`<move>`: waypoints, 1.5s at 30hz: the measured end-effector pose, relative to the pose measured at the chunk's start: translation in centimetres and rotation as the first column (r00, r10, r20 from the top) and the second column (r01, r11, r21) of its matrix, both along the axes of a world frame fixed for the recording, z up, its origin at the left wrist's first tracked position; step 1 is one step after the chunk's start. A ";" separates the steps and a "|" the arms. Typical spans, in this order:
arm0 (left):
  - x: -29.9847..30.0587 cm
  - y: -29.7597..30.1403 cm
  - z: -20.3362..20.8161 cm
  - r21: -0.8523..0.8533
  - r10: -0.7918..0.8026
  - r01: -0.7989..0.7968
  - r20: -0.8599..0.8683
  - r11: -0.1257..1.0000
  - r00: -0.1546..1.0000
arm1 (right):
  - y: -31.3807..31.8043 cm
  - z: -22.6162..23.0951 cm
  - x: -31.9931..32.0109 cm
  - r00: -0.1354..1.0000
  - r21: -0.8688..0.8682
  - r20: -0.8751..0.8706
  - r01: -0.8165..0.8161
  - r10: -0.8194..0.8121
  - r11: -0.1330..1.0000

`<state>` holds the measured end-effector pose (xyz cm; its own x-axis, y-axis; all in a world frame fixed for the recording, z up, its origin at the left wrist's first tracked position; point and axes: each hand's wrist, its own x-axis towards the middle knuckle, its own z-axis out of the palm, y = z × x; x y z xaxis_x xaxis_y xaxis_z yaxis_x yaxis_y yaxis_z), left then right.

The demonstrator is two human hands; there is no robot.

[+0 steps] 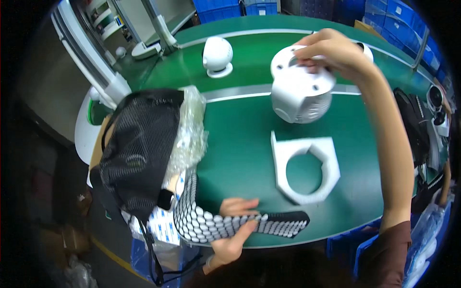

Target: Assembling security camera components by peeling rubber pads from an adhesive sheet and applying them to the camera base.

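Raised over the green work surface, my right hand [331, 50] grips a white rounded device [288, 96] by its round base plate, which is turned up. The device's ribbed clear-grey face points down and toward me. Near the front edge, my left hand [230, 245] pinches a black strip with white honeycomb spots [201, 225] between thumb and fingers. One end of the strip sticks out to the right; the other runs up beside a black mesh bag [139, 144]. Below the device lies a white foam frame [331, 168] with a large round hole, touched by neither hand.
Clear bubble wrap [189, 129] leans against the bag's right side. A similar white device [218, 55] stands farther back on the conveyor [254, 53], beyond a metal rail [240, 92]. Blue crates [398, 21] are stacked at the far right. A metal frame [86, 62] rises on the left.
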<state>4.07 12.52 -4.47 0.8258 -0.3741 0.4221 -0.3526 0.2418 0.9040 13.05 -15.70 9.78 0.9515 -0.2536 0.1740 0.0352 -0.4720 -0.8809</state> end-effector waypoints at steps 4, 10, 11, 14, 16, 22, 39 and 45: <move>0.6 -0.4 -0.3 -0.006 -0.016 0.016 0.050 1.000 0.999 | -0.8 -3.0 8.8 0.981 -0.757 0.190 0.129 0.027 0.640; 1.4 -0.2 1.1 0.127 -0.102 0.082 0.153 0.988 0.983 | -7.5 -11.8 12.9 0.907 -0.886 0.380 0.302 0.180 0.351; 1.6 -0.1 0.8 0.122 -0.108 0.091 0.140 0.988 0.984 | -8.8 -12.6 12.6 0.884 -0.868 0.412 0.306 0.223 0.392; 1.9 -0.1 0.7 0.094 -0.161 0.150 0.131 0.984 0.978 | -12.5 -14.0 11.6 0.965 -0.904 0.215 0.138 0.151 0.405; 1.7 -0.4 0.0 0.021 -0.144 0.142 0.108 0.990 0.984 | -13.7 -15.0 11.2 0.997 -0.914 0.064 0.046 0.032 0.403; 2.0 -0.7 -0.4 0.019 -0.117 0.117 0.016 0.993 0.993 | -14.4 -14.0 11.9 0.993 -0.876 -0.044 0.012 -0.105 0.482; 2.2 -1.4 -0.1 0.085 -0.015 0.011 0.044 0.996 0.999 | -3.6 -9.7 19.6 0.923 -0.166 0.316 0.281 -0.218 0.945; 1.5 0.4 -1.9 0.093 -0.048 0.053 -0.061 0.994 0.997 | -3.5 -6.7 2.7 0.961 0.579 0.016 -0.233 0.275 0.782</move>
<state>5.57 12.95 -6.39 0.8271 -0.4519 0.3342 -0.2877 0.1704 0.9424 15.74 -19.20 3.09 0.9994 -0.0342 0.0107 0.0152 0.1341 -0.9908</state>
